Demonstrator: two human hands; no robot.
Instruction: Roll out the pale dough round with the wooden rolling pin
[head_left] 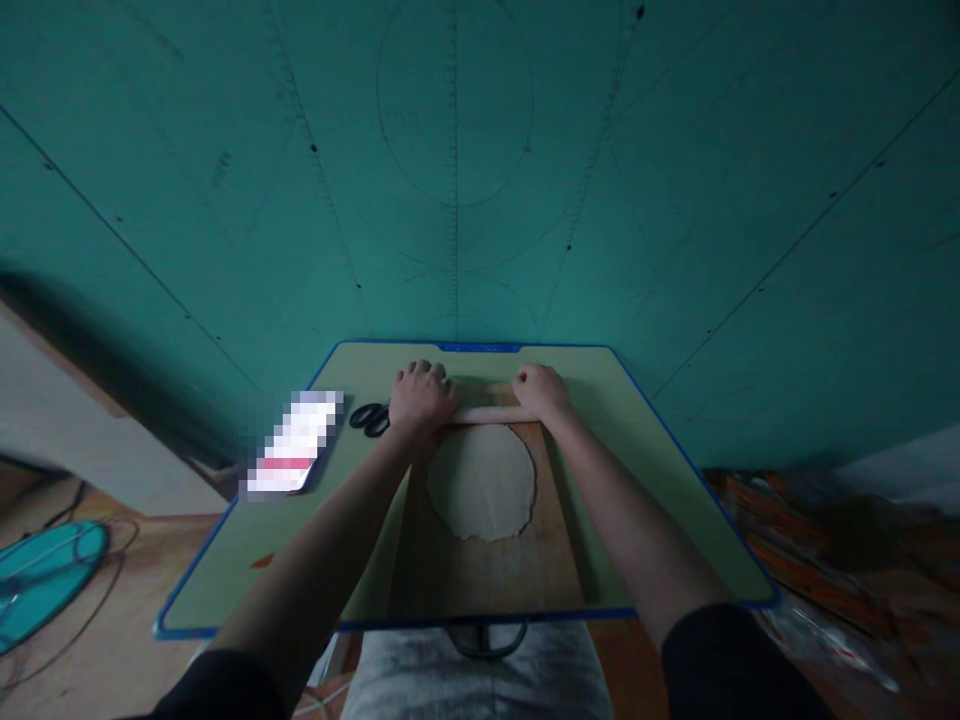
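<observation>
A flat, roughly round sheet of dough (pixel 484 485) with a ragged edge lies on a wooden board (pixel 487 580). Across its far edge rests a pale rolling pin (pixel 491 415). My left hand (pixel 424 395) is closed over the pin's left end, knuckles up. At the other end my right hand (pixel 544 390) grips the pin in a fist. Both ends of the pin are hidden under the hands. Just left of my left hand are the black handles of a pair of scissors (pixel 370 418); their blades are hidden.
The board lies on a pale table (pixel 637 480) with a blue rim. A blurred-out bright phone-like screen (pixel 296 440) and a small orange piece (pixel 262 561) are on its left side. A green wall (pixel 480 200) with drawn lines stands behind. Cables lie on the floor at left.
</observation>
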